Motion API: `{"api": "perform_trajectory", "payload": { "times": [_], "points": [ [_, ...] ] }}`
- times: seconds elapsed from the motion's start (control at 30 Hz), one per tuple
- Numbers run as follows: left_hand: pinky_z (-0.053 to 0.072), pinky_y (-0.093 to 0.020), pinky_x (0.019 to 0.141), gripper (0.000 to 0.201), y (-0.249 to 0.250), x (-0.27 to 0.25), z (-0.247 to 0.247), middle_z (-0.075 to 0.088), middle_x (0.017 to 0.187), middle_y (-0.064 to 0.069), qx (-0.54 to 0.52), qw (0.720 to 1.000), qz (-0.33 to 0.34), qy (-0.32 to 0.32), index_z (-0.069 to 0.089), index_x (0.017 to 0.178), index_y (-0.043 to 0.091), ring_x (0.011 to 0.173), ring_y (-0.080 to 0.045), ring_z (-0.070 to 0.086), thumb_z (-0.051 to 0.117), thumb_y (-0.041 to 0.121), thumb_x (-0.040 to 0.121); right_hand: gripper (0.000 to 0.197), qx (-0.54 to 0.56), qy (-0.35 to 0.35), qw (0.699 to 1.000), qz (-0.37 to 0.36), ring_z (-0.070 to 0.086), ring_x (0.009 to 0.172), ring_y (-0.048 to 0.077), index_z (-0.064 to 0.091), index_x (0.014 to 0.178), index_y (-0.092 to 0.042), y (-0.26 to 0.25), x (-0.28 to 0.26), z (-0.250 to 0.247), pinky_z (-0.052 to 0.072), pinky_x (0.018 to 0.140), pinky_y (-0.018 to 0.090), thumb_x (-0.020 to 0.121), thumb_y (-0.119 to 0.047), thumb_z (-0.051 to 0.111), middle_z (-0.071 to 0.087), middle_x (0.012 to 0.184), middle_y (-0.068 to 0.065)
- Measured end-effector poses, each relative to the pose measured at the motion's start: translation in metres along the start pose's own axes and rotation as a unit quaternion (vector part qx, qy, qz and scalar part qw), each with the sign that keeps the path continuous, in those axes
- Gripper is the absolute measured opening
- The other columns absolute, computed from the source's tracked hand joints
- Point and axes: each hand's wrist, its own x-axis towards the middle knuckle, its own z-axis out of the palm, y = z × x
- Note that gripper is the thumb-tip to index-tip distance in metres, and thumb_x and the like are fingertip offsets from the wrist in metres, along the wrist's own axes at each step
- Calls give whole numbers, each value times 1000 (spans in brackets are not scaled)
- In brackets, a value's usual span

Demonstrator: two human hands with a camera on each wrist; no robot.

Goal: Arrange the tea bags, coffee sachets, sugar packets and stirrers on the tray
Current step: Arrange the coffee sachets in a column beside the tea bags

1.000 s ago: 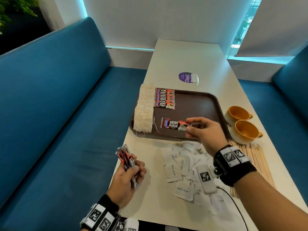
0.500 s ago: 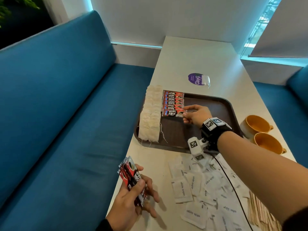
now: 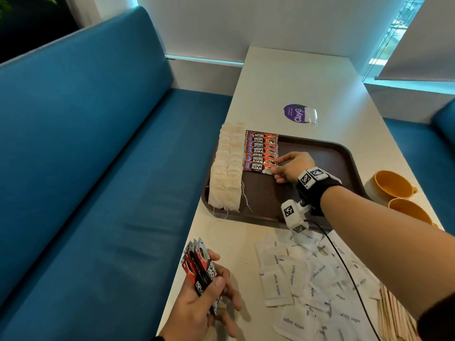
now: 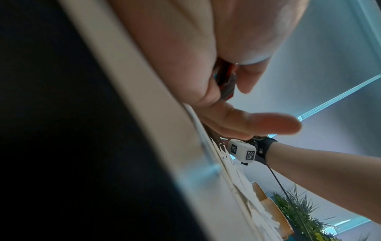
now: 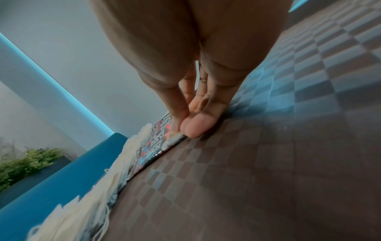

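A brown tray [image 3: 339, 153] carries a column of tea bags [image 3: 226, 168] along its left edge. Beside them lies a row of red coffee sachets [image 3: 261, 148]. My right hand [image 3: 274, 168] pinches the right end of the nearest sachet [image 3: 256, 166], which lies flat at the row's near end; the right wrist view shows that hand [image 5: 181, 128] with thumb and finger on the sachet's edge [image 5: 163, 146]. By the table's left edge, my left hand [image 3: 214, 284] grips a bundle of coffee sachets [image 3: 197, 264], also glimpsed between the fingers [image 4: 253, 78] as red sachets [image 4: 226, 84].
White sugar packets [image 3: 295, 274] lie scattered on the table in front of the tray. Wooden stirrers [image 3: 394, 313] lie at the near right. Two yellow cups [image 3: 391, 183] stand right of the tray. A purple sticker [image 3: 295, 114] is beyond it. A blue bench [image 3: 98, 168] runs along the left.
My right hand carried one coffee sachet from the tray's near part up to the row and laid it at the row's near end. The left hand kept its bundle.
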Motion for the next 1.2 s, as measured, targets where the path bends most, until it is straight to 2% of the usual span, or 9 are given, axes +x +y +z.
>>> {"api": "perform_trajectory", "payload": {
  "times": [0.23, 0.4, 0.47, 0.57, 0.7, 0.8, 0.93, 1.07, 1.2],
  "points": [
    [55, -45, 51, 32, -5, 2, -3, 56, 96, -21, 22, 999, 27, -4, 62, 105, 37, 77, -50, 59, 62, 9, 91, 22, 13, 18, 1000, -12, 71, 62, 24, 66, 95, -7, 6, 1, -1, 62, 62, 36, 83, -11, 84, 74, 83, 18],
    [57, -52, 57, 35, -8, 0, -2, 62, 100, -27, 50, 998, 34, 18, 64, 106, 43, 86, -57, 62, 54, 13, 92, 15, 18, 39, 998, -52, 67, 57, 20, 68, 92, -12, 5, -24, -14, 63, 65, 38, 88, -20, 80, 71, 80, 11],
    [59, -54, 66, 27, -10, -1, -2, 65, 104, -30, 86, 995, 36, 31, 61, 117, 30, 95, -56, 65, 57, 20, 93, 9, 39, 33, 996, -77, 65, 55, 17, 68, 91, -14, 3, -47, -21, 63, 61, 34, 92, -19, 76, 70, 83, 10],
    [58, -61, 81, 41, -13, 0, -6, 65, 112, -34, 116, 992, 25, 40, 50, 124, -8, 104, -54, 66, 54, 22, 96, 3, 69, 9, 993, -100, 65, 56, 14, 70, 96, -13, 5, -92, -28, 61, 56, 29, 94, -15, 72, 69, 85, 8],
    [54, -63, 90, 35, -14, 2, -5, 68, 111, -34, 124, 990, 35, 50, 58, 116, -11, 106, -53, 66, 55, 17, 95, 6, 75, -34, 989, -121, 68, 65, 18, 73, 98, -13, 27, -149, -29, 58, 58, 29, 92, -11, 73, 70, 89, 7],
    [57, -56, 83, 28, -14, 0, -2, 71, 105, -32, 155, 986, 43, 54, 68, 108, -6, 94, -50, 70, 60, 17, 94, 12, 69, -80, 986, -129, 69, 69, 19, 73, 100, -14, 47, -190, -23, 58, 63, 32, 90, -8, 74, 73, 92, 8],
    [60, -43, 63, 27, -11, 0, 2, 69, 91, -36, 160, 983, 31, 84, 67, 102, -12, 71, -43, 70, 69, 12, 89, 26, 91, -115, 980, -136, 69, 74, 20, 73, 108, -21, 73, -230, -8, 61, 70, 38, 88, -4, 74, 72, 99, 7],
    [59, -41, 60, 20, -8, -2, 2, 66, 82, -40, 168, 982, 7, 88, 71, 96, -5, 68, -43, 68, 77, 11, 86, 44, 118, -136, 969, -168, 69, 80, 19, 71, 120, -33, 92, -254, 8, 64, 73, 37, 88, -3, 75, 68, 113, 6],
    [58, -40, 54, 34, -6, -5, 8, 64, 76, -40, 179, 980, 4, 84, 64, 104, -12, 56, -37, 65, 76, 10, 82, 37, 147, -124, 965, -181, 71, 79, 28, 73, 118, -30, 103, -262, 17, 64, 69, 41, 90, -6, 75, 71, 106, 13]
  ]
}}
